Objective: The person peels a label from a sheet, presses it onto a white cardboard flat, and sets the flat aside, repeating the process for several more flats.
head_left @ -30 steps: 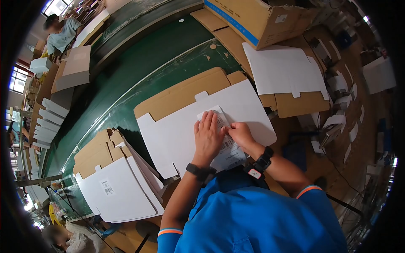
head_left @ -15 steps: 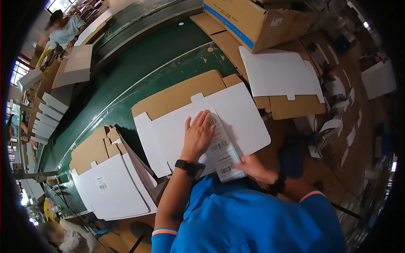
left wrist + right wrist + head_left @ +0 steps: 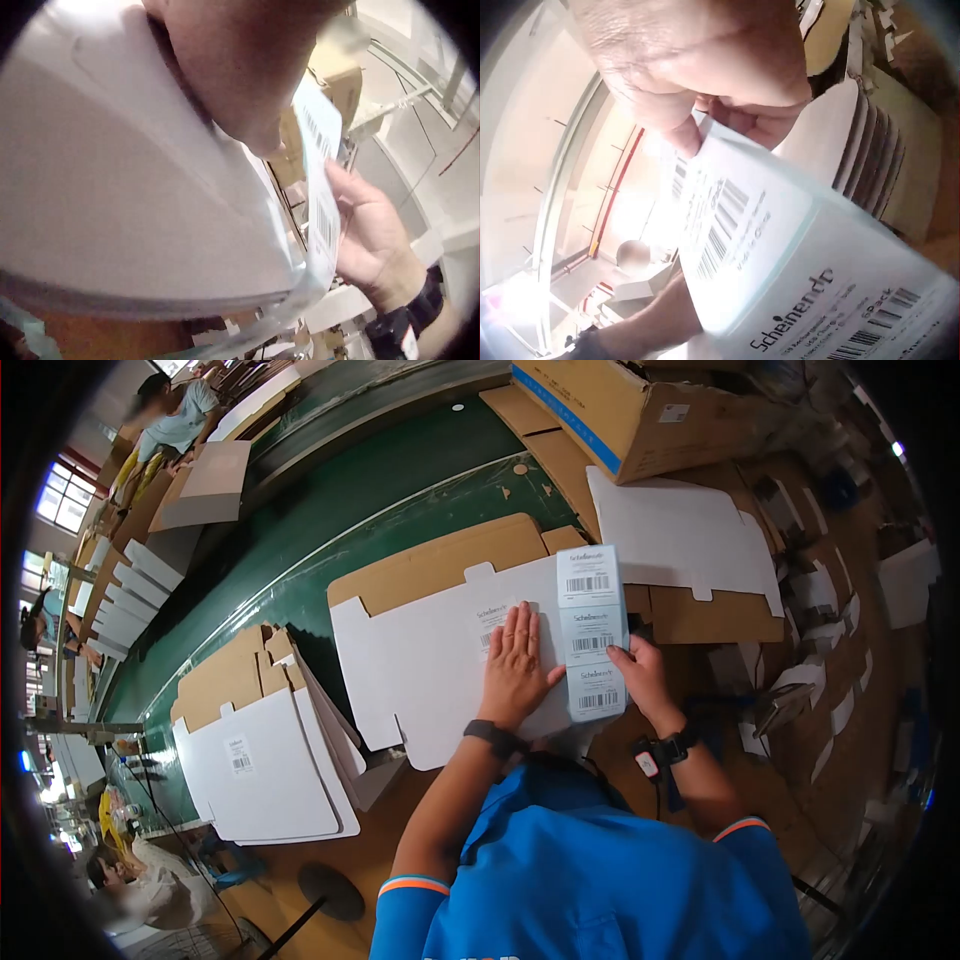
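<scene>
In the head view the left hand (image 3: 513,667) lies flat with straight fingers on a white cardboard blank (image 3: 420,660), its fingertips over a printed label (image 3: 492,617). To its right, the right hand (image 3: 645,678) pinches the edge of a strip of barcode labels (image 3: 592,622) between thumb and fingers. The strip is held up over the blank's right part. The right wrist view shows the right hand (image 3: 705,67) gripping the folded label strip (image 3: 780,247) at its edge. In the left wrist view the strip (image 3: 321,202) hangs from the right hand (image 3: 371,240).
Stacked white blanks (image 3: 262,770) lie at the left, one bearing a label. A brown carton (image 3: 660,430) and another white blank (image 3: 680,540) are at the upper right. Two people sit or stand at the left edge. A green belt (image 3: 400,490) runs behind.
The right hand has moved up and right with the label strip, away from the blank's front edge. The left hand has shifted right and lies over a label now visible on the blank.
</scene>
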Action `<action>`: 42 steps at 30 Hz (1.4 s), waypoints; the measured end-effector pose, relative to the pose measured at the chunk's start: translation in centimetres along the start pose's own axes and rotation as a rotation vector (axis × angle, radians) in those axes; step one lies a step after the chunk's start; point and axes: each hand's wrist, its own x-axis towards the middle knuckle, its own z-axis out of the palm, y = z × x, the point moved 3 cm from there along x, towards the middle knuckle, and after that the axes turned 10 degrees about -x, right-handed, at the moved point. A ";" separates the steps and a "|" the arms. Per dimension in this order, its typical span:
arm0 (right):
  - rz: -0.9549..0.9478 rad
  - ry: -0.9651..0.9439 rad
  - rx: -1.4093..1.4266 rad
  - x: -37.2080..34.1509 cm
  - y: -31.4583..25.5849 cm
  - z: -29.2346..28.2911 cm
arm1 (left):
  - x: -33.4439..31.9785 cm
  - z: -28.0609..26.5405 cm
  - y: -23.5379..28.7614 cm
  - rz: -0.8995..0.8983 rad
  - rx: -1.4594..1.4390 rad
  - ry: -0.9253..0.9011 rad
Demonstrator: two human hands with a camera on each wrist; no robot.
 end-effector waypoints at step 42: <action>-0.134 0.119 0.237 -3.2 -8.1 -0.5 | -21.7 -17.7 -4.1 -0.390 -1.882 0.820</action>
